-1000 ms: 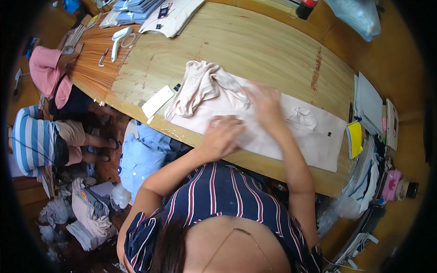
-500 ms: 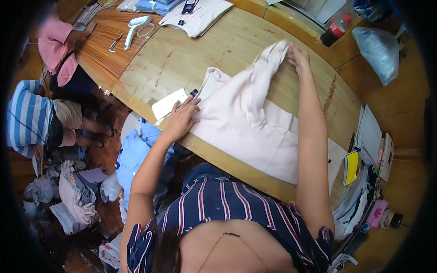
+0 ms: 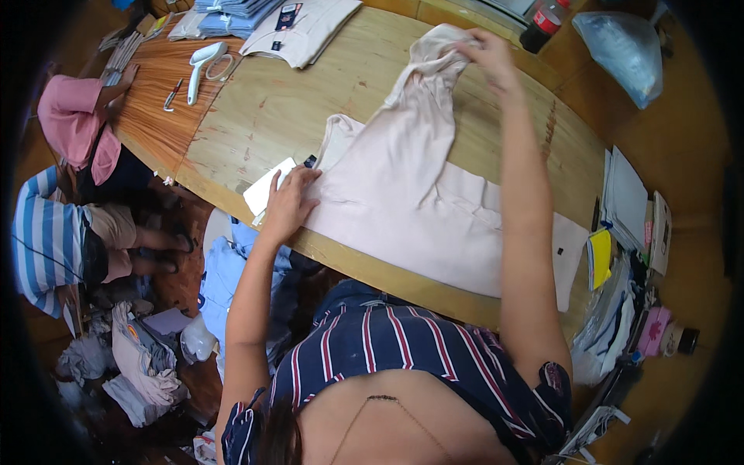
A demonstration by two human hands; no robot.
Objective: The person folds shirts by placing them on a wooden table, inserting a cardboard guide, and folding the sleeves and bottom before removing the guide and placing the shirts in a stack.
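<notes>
A pale pink shirt (image 3: 395, 201) lies across the near part of the wooden table, its collar end to the left and its hem to the right. My right hand (image 3: 494, 68) is closed on the end of a sleeve (image 3: 434, 85), stretched toward the far side with loose wrinkles along it. With fingers apart, my left hand (image 3: 288, 203) rests at the shirt's collar end. Beside that hand sits a white card (image 3: 265, 190), partly covered by the fingers, and a small dark label (image 3: 310, 162).
A folded pale shirt (image 3: 298, 35), stacked blue garments (image 3: 232, 15), a white scanner-like handheld tool (image 3: 203, 68), a tape roll (image 3: 222, 67) and a pen (image 3: 172, 96) lie farther off. A cola bottle (image 3: 542, 27) stands at the far edge. Two people stand at left; garments cover the floor.
My right hand has drawn the sleeve end farther away and slightly left, and its fingers have curled over it. The left hand stays at the collar end. The whole view has shifted a little.
</notes>
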